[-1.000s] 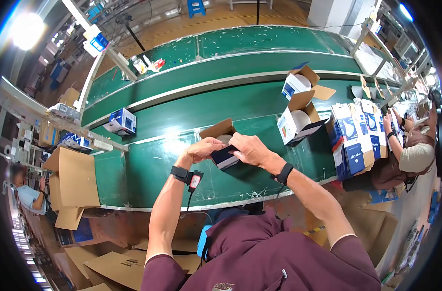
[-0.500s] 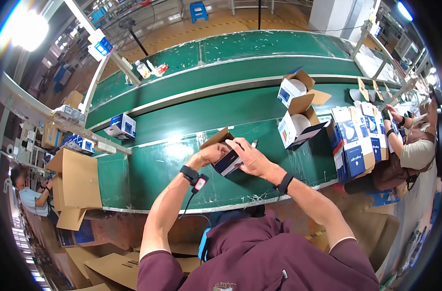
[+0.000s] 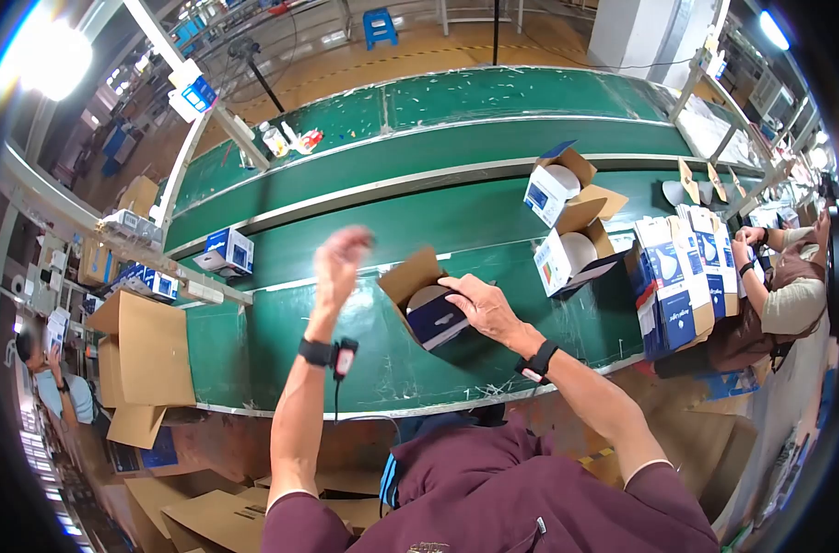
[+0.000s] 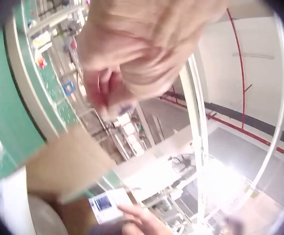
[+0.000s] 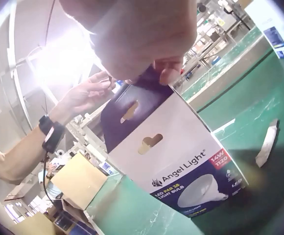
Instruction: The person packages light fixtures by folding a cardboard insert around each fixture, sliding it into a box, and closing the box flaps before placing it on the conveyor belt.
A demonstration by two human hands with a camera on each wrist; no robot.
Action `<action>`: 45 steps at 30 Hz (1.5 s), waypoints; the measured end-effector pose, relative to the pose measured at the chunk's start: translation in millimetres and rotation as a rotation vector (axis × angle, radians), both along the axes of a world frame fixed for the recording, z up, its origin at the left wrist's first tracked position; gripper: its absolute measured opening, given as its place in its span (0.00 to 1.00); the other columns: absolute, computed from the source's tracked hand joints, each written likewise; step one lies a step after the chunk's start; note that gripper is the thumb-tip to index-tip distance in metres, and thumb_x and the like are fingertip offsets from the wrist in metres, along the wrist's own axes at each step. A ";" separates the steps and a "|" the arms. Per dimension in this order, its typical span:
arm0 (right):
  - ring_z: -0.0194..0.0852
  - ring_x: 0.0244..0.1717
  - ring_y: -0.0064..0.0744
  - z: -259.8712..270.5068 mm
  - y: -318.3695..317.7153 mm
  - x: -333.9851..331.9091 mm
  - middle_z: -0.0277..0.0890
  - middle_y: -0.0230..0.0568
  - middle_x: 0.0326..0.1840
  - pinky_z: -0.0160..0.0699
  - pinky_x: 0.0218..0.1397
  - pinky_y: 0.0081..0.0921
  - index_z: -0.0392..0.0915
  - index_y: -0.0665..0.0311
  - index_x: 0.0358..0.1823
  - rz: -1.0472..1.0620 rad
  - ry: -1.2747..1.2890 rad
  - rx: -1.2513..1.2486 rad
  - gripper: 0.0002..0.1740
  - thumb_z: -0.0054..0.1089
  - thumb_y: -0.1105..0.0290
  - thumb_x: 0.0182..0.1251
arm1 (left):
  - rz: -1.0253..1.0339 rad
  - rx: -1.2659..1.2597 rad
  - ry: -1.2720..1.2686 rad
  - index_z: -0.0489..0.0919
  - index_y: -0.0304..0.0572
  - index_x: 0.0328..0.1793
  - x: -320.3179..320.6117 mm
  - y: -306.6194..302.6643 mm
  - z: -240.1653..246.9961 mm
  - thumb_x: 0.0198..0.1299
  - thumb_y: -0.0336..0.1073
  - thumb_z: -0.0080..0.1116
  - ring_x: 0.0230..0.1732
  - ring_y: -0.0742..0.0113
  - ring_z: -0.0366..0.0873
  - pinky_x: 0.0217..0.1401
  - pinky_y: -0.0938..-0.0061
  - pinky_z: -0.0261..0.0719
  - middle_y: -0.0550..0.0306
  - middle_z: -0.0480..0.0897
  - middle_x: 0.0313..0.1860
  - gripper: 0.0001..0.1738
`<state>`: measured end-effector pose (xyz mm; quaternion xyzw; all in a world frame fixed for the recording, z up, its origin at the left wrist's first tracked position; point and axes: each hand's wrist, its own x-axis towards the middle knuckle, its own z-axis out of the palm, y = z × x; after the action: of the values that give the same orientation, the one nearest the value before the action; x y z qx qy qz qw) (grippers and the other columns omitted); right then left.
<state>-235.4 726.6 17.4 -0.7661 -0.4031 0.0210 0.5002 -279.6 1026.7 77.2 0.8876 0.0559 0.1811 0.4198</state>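
A small printed carton (image 3: 435, 330) stands on the green bench with its brown flap up and a round white bulb (image 3: 426, 297) inside. My right hand (image 3: 493, 311) grips the carton's dark blue flap at the top edge; in the right wrist view that hand (image 5: 137, 36) pinches the flap above the white panel (image 5: 147, 142). Off the carton, up and to its left, my left hand (image 3: 344, 258) is blurred in the head view. Its fingers look loosely bent with nothing visible in them in the right wrist view (image 5: 90, 93).
Two open cartons (image 3: 556, 189) (image 3: 567, 263) with white bulbs stand to the right, beside a stack of flat cartons (image 3: 663, 295). A closed blue carton (image 3: 228, 252) lies left. A large brown box (image 3: 147, 346) is at the left end. A white strip (image 5: 267, 147) lies on the bench. People work at both sides.
My left hand has come off the carton and moved up and left. My right hand still holds the flap, and the carton's opening and bulb now show more.
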 end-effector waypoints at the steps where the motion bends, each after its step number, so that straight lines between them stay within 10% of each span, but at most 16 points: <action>1: 0.82 0.45 0.58 -10.6 2.6 -3.2 0.79 0.49 0.44 0.82 0.46 0.44 0.83 0.60 0.60 -0.027 -0.005 -0.002 0.14 0.66 0.71 0.75 | 0.195 0.368 -0.234 0.84 0.36 0.65 5.5 18.2 11.7 0.59 0.21 0.62 0.63 0.43 0.84 0.67 0.56 0.82 0.40 0.85 0.62 0.25; 3: 0.83 0.45 0.59 -28.5 20.6 1.1 0.79 0.50 0.47 0.83 0.46 0.46 0.84 0.61 0.57 -0.047 -0.086 0.022 0.13 0.66 0.71 0.75 | 0.525 0.678 -0.307 0.75 0.30 0.74 14.6 48.3 -25.4 0.61 0.19 0.61 0.77 0.31 0.70 0.80 0.44 0.70 0.30 0.75 0.75 0.32; 4: 0.84 0.46 0.58 -25.4 25.6 1.8 0.80 0.49 0.49 0.84 0.47 0.47 0.83 0.61 0.56 -0.067 -0.150 -0.104 0.11 0.64 0.71 0.75 | 0.328 0.723 -0.526 0.77 0.30 0.69 8.9 23.7 -28.9 0.60 0.22 0.59 0.70 0.24 0.74 0.73 0.42 0.75 0.29 0.78 0.70 0.27; 6: 0.82 0.54 0.60 -21.1 29.6 2.3 0.78 0.53 0.55 0.81 0.53 0.51 0.81 0.60 0.59 0.070 -0.160 -0.236 0.18 0.68 0.65 0.70 | -0.097 0.712 -0.196 0.76 0.35 0.73 -51.8 -68.2 -14.3 0.62 0.34 0.70 0.77 0.41 0.73 0.80 0.45 0.70 0.39 0.75 0.77 0.32; 11: 0.66 0.77 0.49 -28.0 5.8 8.7 0.73 0.47 0.74 0.68 0.72 0.54 0.77 0.62 0.68 0.336 -0.432 -0.434 0.36 0.73 0.54 0.61 | -0.011 0.825 0.214 0.76 0.35 0.68 -97.9 -135.1 -93.4 0.62 0.48 0.72 0.72 0.51 0.73 0.84 0.48 0.58 0.49 0.80 0.65 0.34; 21: 0.84 0.52 0.35 -64.8 -1.6 7.0 0.85 0.30 0.38 0.61 0.75 0.68 0.83 0.51 0.49 0.558 -0.681 -0.770 0.14 0.73 0.62 0.64 | -0.137 0.660 0.314 0.80 0.43 0.46 -116.7 -131.8 -102.4 0.62 0.34 0.66 0.60 0.53 0.80 0.84 0.40 0.55 0.55 0.84 0.42 0.09; 28: 0.81 0.62 0.40 -16.8 -18.5 0.9 0.88 0.35 0.44 0.71 0.70 0.53 0.89 0.53 0.47 0.409 -0.450 -0.196 0.07 0.68 0.62 0.74 | -0.002 0.393 -0.063 0.84 0.42 0.41 -127.0 -120.4 -103.7 0.58 0.33 0.73 0.81 0.43 0.64 0.82 0.44 0.66 0.44 0.80 0.66 0.09; 31: 0.79 0.68 0.40 -25.0 -30.1 -8.7 0.85 0.44 0.59 0.77 0.67 0.43 0.86 0.57 0.57 -0.069 0.264 0.031 0.13 0.68 0.65 0.75 | 0.025 0.286 -0.133 0.84 0.38 0.41 -142.7 -125.6 -99.2 0.53 0.31 0.79 0.84 0.37 0.62 0.82 0.49 0.70 0.41 0.69 0.81 0.14; 32: 0.76 0.72 0.39 -66.9 -25.5 5.3 0.78 0.49 0.71 0.79 0.69 0.37 0.75 0.61 0.73 -0.010 0.616 0.220 0.29 0.71 0.69 0.72 | -0.043 0.225 -0.150 0.84 0.38 0.41 -144.8 -127.9 -109.5 0.53 0.30 0.79 0.83 0.36 0.64 0.81 0.49 0.71 0.41 0.69 0.81 0.13; 36: 0.71 0.75 0.37 -122.2 6.9 6.4 0.73 0.42 0.75 0.75 0.76 0.39 0.61 0.62 0.83 0.196 0.794 -0.040 0.52 0.84 0.68 0.60 | -0.279 0.009 -0.105 0.83 0.36 0.41 -136.1 -132.7 -127.2 0.59 0.32 0.76 0.82 0.41 0.68 0.79 0.52 0.75 0.39 0.67 0.84 0.11; 41: 0.74 0.69 0.31 -238.4 11.5 15.7 0.74 0.36 0.69 0.77 0.73 0.34 0.68 0.60 0.75 0.153 0.429 0.059 0.41 0.81 0.79 0.63 | -0.355 0.215 -0.049 0.80 0.44 0.69 -126.0 -100.7 -136.9 0.68 0.44 0.71 0.88 0.46 0.60 0.87 0.50 0.62 0.47 0.65 0.87 0.26; 45: 0.71 0.71 0.33 -185.3 -3.3 16.6 0.80 0.39 0.58 0.68 0.76 0.34 0.85 0.63 0.56 0.095 0.802 0.128 0.12 0.65 0.64 0.81 | -0.450 0.324 -0.008 0.73 0.43 0.79 -119.4 -87.3 -134.0 0.72 0.51 0.65 0.86 0.49 0.62 0.90 0.51 0.55 0.48 0.72 0.82 0.35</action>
<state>-218.9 723.3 -167.9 -0.6450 -0.2117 0.3161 0.6628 -399.1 939.5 -56.8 0.9325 -0.1742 0.0933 0.3023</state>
